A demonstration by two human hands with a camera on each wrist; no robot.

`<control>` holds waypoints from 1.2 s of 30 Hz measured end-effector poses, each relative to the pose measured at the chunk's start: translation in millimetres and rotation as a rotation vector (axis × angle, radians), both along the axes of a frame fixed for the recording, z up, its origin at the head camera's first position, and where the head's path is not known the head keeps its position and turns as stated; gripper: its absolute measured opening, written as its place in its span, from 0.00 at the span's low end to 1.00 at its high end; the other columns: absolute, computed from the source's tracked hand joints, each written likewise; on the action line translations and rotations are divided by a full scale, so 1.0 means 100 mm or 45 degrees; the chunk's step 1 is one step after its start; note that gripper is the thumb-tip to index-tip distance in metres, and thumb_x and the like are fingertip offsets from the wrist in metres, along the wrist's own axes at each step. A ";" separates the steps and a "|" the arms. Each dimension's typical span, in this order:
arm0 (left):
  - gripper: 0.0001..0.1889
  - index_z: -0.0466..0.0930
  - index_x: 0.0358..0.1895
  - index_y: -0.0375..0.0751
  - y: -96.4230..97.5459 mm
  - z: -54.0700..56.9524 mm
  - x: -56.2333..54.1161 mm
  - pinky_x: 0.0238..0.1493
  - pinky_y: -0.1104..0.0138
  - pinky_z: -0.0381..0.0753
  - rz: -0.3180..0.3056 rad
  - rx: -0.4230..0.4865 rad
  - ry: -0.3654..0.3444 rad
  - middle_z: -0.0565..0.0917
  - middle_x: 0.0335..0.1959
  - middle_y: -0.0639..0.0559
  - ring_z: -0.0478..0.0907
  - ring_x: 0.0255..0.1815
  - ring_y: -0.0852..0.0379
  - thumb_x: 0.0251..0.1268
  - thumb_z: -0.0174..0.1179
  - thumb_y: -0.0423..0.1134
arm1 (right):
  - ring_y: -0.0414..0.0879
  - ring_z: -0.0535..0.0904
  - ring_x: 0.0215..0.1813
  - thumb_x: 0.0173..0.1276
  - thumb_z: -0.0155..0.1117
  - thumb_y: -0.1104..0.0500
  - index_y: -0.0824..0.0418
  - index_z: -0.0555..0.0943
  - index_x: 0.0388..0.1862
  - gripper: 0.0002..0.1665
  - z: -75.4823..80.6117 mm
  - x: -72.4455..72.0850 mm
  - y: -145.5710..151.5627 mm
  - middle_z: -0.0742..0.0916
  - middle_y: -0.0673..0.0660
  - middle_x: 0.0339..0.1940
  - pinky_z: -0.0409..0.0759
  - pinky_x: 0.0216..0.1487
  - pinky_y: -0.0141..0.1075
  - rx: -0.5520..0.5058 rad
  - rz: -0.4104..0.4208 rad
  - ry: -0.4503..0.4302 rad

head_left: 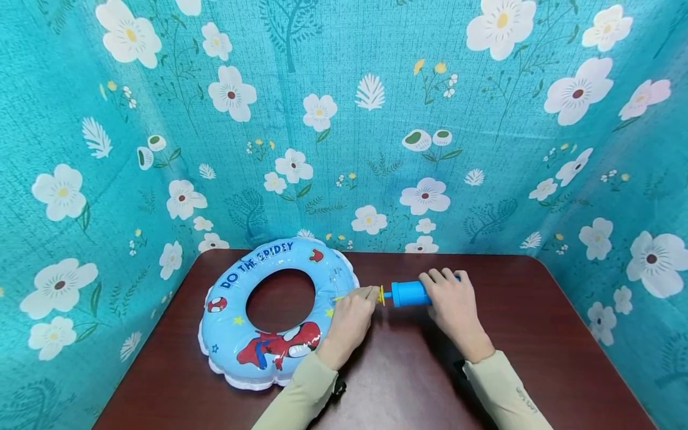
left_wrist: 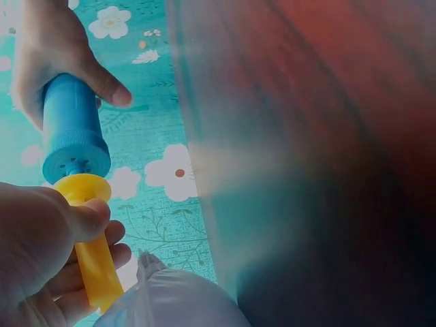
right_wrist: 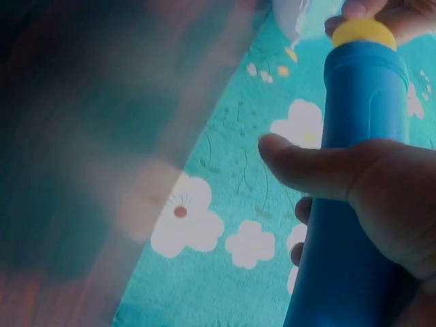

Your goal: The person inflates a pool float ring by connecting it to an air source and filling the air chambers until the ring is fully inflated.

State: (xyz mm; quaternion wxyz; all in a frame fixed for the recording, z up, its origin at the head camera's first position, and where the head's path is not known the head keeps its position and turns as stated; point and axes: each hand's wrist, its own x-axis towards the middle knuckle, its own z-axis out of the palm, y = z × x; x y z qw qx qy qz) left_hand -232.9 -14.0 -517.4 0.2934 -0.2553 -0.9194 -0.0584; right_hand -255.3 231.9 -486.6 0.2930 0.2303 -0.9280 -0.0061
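My right hand [head_left: 451,298] grips the blue barrel of a hand pump [head_left: 411,294], its thumb and fingers wrapped round the barrel in the right wrist view. From the barrel's end a short blue stem meets the round flange of a yellow nozzle [left_wrist: 95,259]. My left hand [head_left: 350,319] holds this nozzle between thumb and fingers, just behind the flange. The nozzle's thin tip points left, over the right side of a light blue inflatable swim ring [head_left: 231,340]. The ring looks plump, with a red cartoon figure and lettering. Its valve is hidden behind my left hand.
Both hands work above a dark reddish-brown table [head_left: 408,382]. A turquoise floral cloth [head_left: 344,149] hangs behind the table and along both sides. The ring lies on the table's left half, near the back edge.
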 end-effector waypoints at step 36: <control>0.09 0.86 0.53 0.44 -0.04 0.04 0.00 0.27 0.65 0.85 0.004 -0.004 0.046 0.90 0.40 0.56 0.88 0.38 0.57 0.74 0.68 0.34 | 0.62 0.82 0.47 0.34 0.86 0.68 0.62 0.87 0.46 0.33 0.12 -0.11 0.53 0.90 0.62 0.41 0.75 0.53 0.60 -0.131 -0.089 -0.048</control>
